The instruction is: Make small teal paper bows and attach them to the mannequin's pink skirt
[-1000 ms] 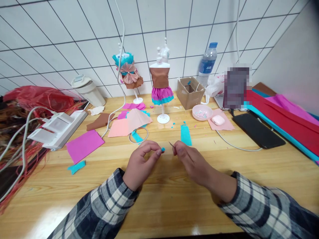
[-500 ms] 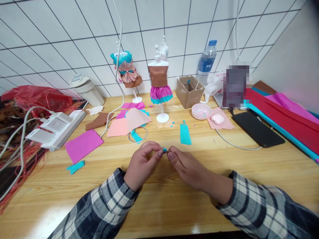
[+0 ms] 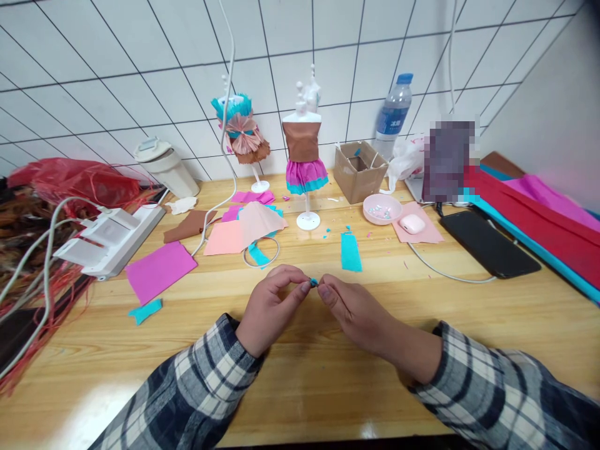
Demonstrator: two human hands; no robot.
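Two-handed, pinches a small blue piece [image 3: 314, 282] between thumb and finger of the left hand [image 3: 272, 309], at six o'clock from the dressed mannequin [image 3: 302, 142]. Holds the right hand [image 3: 354, 309] at four o'clock from that piece, with fingertips closed on a thin, mostly hidden tool [image 3: 319, 285]. Has a blue strip [image 3: 351, 253] lying at two o'clock.

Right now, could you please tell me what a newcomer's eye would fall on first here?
Probably the dressed mannequin in brown, magenta and turquoise, standing mid-table near the tiled wall. Next, nearer the viewer, the left hand pinching a tiny turquoise piece, with the right hand close beside it. Then perhaps the crumpled red plastic bag at far left.
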